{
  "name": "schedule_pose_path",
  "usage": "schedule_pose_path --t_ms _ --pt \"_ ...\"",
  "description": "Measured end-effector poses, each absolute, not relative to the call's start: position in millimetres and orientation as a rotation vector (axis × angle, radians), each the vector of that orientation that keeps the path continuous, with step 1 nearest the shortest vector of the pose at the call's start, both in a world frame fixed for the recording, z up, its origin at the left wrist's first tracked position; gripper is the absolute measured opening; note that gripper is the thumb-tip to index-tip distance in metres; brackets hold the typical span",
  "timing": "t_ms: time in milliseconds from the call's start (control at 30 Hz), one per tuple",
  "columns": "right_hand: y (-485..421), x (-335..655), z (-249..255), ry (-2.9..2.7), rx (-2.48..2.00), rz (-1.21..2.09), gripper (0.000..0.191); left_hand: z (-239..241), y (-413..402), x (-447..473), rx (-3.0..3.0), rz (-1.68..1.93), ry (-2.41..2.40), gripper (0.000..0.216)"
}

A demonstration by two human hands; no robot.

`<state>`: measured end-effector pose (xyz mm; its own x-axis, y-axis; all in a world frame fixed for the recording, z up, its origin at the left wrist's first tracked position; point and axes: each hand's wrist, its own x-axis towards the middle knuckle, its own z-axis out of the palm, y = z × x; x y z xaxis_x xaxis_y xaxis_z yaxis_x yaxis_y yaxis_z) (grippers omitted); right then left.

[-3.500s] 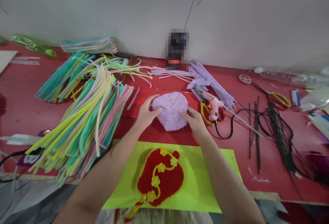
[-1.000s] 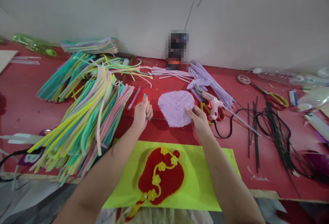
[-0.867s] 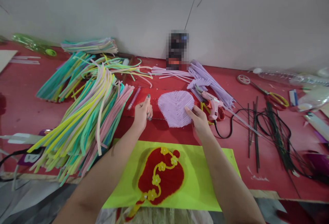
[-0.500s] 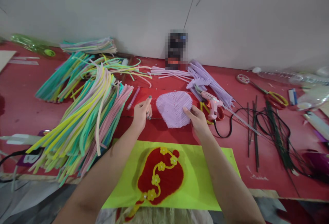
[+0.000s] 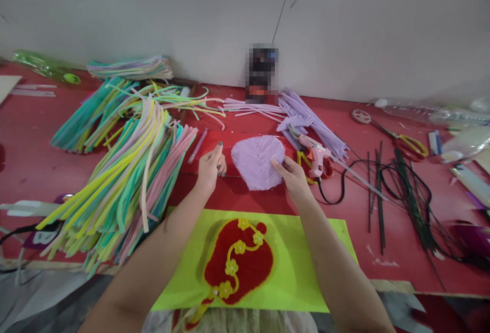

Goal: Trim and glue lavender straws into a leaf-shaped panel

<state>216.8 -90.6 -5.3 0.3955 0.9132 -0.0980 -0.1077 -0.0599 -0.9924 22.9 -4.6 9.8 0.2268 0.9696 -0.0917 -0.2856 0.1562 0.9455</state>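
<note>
A lilac leaf-shaped piece (image 5: 254,162) made of glued strips lies flat on a red sheet (image 5: 229,142) on the red table. My right hand (image 5: 293,177) rests at its right edge, fingers stretched out and the fingertips touching the piece. My left hand (image 5: 210,167) sits on the red sheet just left of the piece and apart from it. Its fingers are curled in, the forefinger raised a little, and nothing shows in them.
A heap of pastel fuzzy strips (image 5: 133,170) fills the left. Near me lies a lime sheet (image 5: 298,266) with a red flowered piece (image 5: 239,264). On the right are a pink glue gun (image 5: 316,152) and its black cable (image 5: 344,180), lilac strips (image 5: 306,116), dark wires (image 5: 406,190) and yellow scissors (image 5: 415,144).
My left hand has come off the lilac piece and curled up to its left. My right hand has stayed at the right edge. In the last half second almost nothing moves.
</note>
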Motion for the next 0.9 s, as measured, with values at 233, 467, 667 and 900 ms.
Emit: schedule_pose_path --t_ms 233,467,667,900 --pt "-91.0 216.1 -3.6 -0.784 -1.346 1.014 0.035 9.5 -4.5 23.2 0.994 1.109 0.891 0.06" --pt "-90.8 217.4 -6.4 -0.791 -1.346 1.019 0.033 7.5 -3.4 23.3 1.004 1.097 0.883 0.06" --pt "-90.5 218.2 -8.7 -0.794 -1.33 1.019 0.031 8.9 -4.8 23.4 1.01 1.102 0.905 0.06" --pt "-90.7 217.7 -7.2 -0.81 -1.35 1.006 0.032 8.6 -5.2 23.4 0.99 1.096 0.872 0.061"
